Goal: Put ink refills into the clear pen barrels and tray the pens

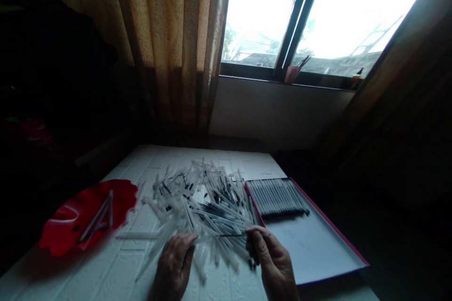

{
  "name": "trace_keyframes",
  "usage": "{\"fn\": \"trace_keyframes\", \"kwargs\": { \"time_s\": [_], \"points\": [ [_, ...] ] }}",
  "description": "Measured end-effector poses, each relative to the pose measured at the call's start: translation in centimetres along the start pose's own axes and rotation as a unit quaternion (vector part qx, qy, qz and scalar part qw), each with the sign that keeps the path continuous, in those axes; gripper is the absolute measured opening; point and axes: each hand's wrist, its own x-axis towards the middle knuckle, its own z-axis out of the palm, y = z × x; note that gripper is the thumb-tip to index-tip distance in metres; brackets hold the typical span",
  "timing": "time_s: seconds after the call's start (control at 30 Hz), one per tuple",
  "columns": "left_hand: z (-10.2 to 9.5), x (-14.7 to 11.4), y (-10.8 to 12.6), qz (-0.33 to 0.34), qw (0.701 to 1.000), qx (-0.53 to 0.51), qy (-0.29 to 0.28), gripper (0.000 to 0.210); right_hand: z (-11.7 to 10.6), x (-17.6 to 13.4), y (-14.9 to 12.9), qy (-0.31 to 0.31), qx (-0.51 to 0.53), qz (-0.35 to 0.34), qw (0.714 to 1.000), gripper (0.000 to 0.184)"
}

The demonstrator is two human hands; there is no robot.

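Note:
My left hand point(175, 261) is closed, pinching the left end of a clear pen barrel point(205, 239). A thin dark refill point(231, 235) lies in line with the barrel, its right end pinched in the closed fingers of my right hand point(270, 258). Whether the refill's tip is inside the barrel I cannot tell. Beneath and beyond both hands spreads a loose heap of clear pen barrels point(165, 230), with dark refills point(215, 210) and small black pieces among them. Right of the heap, a shallow pink-edged box lid point(318, 249) holds a row of pens point(278, 195) side by side.
A red wavy-edged dish point(58, 233) with a few clear tubes stands at the left of the white brick-patterned table point(113, 273). Behind are a curtain point(173, 33) and a window; a pink cup point(292, 74) stands on its sill.

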Motion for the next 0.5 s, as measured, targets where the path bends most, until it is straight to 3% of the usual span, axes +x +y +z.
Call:
{"fn": "trace_keyframes", "kwargs": {
  "time_s": [0.27, 0.5],
  "points": [
    [-0.2, 0.2, 0.3, 0.005, 1.000, -0.008, 0.004, 0.022, 0.4, 0.4, 0.3, -0.034, -0.016, 0.015, 0.999, 0.044],
    [-0.4, 0.6, 0.9, 0.021, 0.999, -0.020, -0.026, 0.024, 1.0, 1.4, 0.7, -0.196, -0.084, 0.033, 0.977, 0.040]
  ]
}}
